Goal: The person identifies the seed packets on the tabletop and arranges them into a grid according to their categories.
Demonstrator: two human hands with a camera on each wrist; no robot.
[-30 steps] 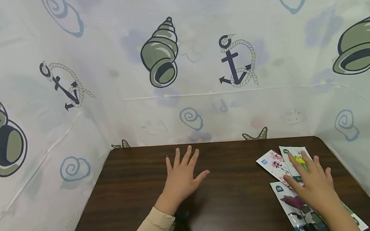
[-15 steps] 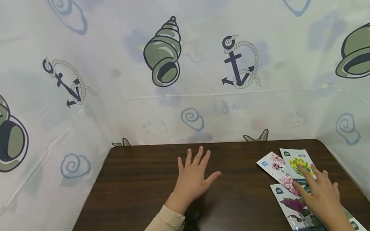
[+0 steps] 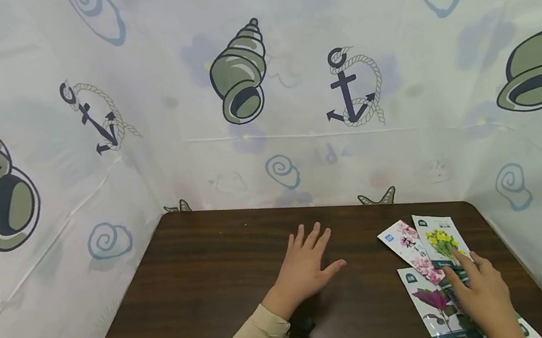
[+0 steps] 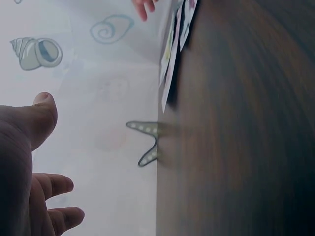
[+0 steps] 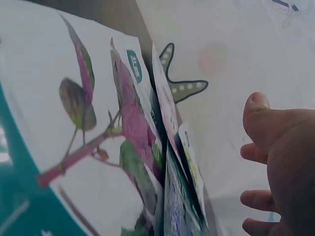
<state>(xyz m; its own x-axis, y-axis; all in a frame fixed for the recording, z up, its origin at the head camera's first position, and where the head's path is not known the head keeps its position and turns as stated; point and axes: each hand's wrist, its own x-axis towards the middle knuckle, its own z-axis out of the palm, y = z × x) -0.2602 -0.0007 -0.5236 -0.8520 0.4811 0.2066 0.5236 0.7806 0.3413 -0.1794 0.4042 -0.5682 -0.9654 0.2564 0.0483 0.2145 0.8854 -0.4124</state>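
My left hand (image 3: 301, 271) hovers over the middle of the table, fingers spread, holding nothing. At the right, several flat flower-printed packets, like seed packets, overlap in a loose fan. One has yellow flowers (image 3: 439, 239), another shows pink blossoms (image 3: 403, 244), and a larger one pictures a purple-leaved stem (image 3: 428, 301). My right hand (image 3: 484, 292) is over them with loosely bent fingers, its fingertips by the lower edge of the yellow-flower packet. Whether they touch it I cannot tell. The hand and forearm partly cover more packets; a white corner (image 3: 528, 328) sticks out beyond.
The dark wood-grain table (image 3: 203, 276) has rounded far corners. White cloth (image 3: 206, 168) printed with shells, anchors and starfish stands along its back and both sides. A small black device (image 3: 302, 330) sits at my left wrist.
My left hand has moved to the right across the table, still spread. My right hand has drawn back toward me and slightly right, uncovering the yellow-flower packet. The packets stay about where they were.
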